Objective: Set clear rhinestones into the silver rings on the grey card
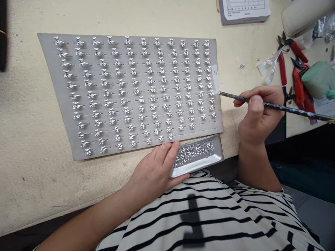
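Observation:
My right hand (255, 111) pinches a thin dark stick (235, 97), speckled blue toward its rear. Its pale tip is at the board's right edge, by a white paper label (215, 78) with handwriting. The grey board (56, 104) carries rows of silver rings (136, 90) set in slits; a few slits at its lower right hold no ring. My left hand (157, 167) grips the left end of a small metal tray (201, 167), thumb along the near side and fingertips at the board's lower edge. Many tiny clear stones (195, 152) lie in the tray.
Red-handled pliers (282, 68) and cutters (298, 83) lie at the right, beside a green wrapped bundle (318, 80) and a small plastic bag (270, 66). A pad of printed forms (246, 12) and a whitish cylinder (303, 15) are at the back. The table (23, 139) ends near my striped shirt.

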Motion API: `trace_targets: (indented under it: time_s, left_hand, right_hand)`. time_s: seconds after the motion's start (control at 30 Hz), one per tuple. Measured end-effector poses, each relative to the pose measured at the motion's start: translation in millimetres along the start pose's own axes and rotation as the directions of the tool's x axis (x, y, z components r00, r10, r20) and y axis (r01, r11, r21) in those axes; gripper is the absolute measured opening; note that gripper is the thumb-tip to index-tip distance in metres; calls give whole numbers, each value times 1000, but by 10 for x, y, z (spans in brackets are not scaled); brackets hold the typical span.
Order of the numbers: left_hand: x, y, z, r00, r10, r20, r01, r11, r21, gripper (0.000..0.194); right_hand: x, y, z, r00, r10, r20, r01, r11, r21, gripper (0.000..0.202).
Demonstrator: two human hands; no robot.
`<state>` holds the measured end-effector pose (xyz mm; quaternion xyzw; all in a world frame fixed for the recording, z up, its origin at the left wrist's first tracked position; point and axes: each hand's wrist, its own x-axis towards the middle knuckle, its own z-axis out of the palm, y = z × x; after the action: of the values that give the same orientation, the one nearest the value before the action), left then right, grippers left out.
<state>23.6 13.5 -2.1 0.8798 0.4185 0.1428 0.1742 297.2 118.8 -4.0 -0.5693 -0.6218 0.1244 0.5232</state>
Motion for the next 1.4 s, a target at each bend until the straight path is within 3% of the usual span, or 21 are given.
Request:
trace_targets:
  time_s: [0.2, 0.37, 0.57, 0.77, 1.2, 1.4]
  left_hand:
    - [-3, 6, 13, 1000, -10, -17, 9, 1000, -28, 75]
    - [14, 0, 7, 1000, 8, -21, -9, 1000, -10, 74]
    - [11, -5, -1, 1000, 6, -17, -6, 999, -35, 78]
    - [9, 4, -17, 1000, -4, -2, 4, 999, -38, 78]
    - [14, 5, -15, 1000, 9, -6, -9, 1000, -13, 77]
    - [7, 2, -10, 1000, 13, -18, -13, 1000, -7, 77]
  right_hand:
    - [15, -31, 10, 999, -32, -37, 34, 998, 57, 14]
    - [-59, -231, -61, 991, -32, -134, 51, 988, 145, 17]
    - [-460, -269, -210, 979, -195, -52, 202, 960, 194, 18]
    - [-765, -152, -277, 985, -128, -112, 142, 981, 128, 18]
    - [-802, -153, -268, 991, -129, -31, 132, 978, 163, 18]
    - [-719, -195, -248, 987, -135, -85, 147, 975, 166, 17]
